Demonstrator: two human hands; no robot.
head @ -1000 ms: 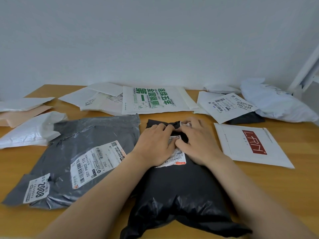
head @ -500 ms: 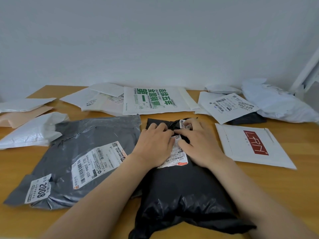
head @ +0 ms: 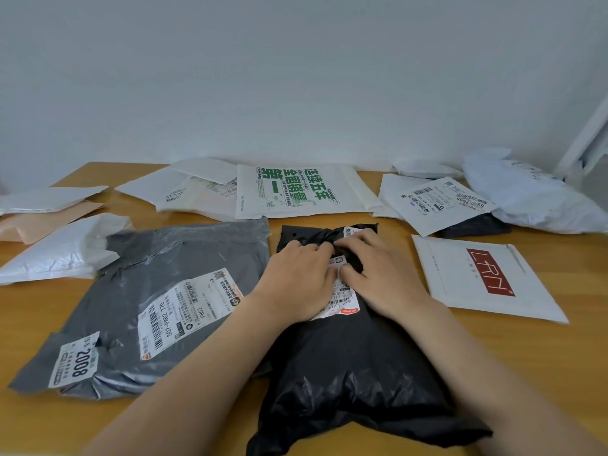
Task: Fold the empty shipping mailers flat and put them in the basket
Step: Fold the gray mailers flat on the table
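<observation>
The left grip (head: 297,281) and right grip (head: 385,274), both curled and touching each other, pinch crumpled film near the far end of the black mailer (head: 355,373), which lies on the surface (head: 493,357) directly beneath them, a grey mailer (head: 158,291) just left.

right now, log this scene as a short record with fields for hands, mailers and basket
left hand: rests on the black mailer, grip unclear
right hand: pinches a fold of the black mailer
black mailer: on the table, crumpled, not yet flat
to its left: grey mailer, labels up
to its right: white mailer with red logo, apart
basket: not in view
</observation>
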